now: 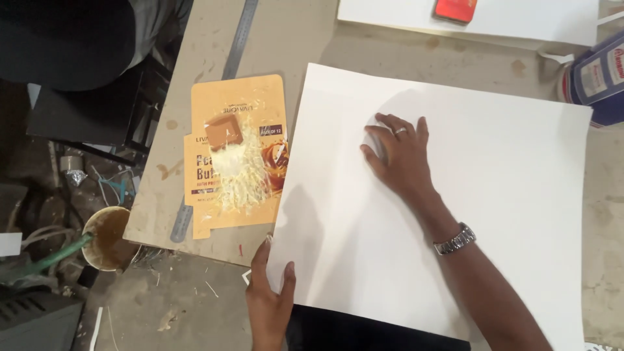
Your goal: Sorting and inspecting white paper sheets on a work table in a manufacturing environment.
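A large white sheet of board (494, 214) lies tilted on the worktable. My right hand (400, 156), with a ring and a metal wristwatch, lies flat on the upper middle of the sheet, fingers spread and pointing left. My left hand (270, 296) grips the sheet's near left corner, thumb on top of the white surface. A dark panel (364, 331) shows under the sheet's near edge.
A flattened yellow carton (237, 156) smeared with pale glue lies left of the sheet, over a steel ruler (237, 39). A cup of brown liquid (104, 237) sits below the table edge. More white board (520, 19), a red object (455, 9) and a container (601, 75) are at the back.
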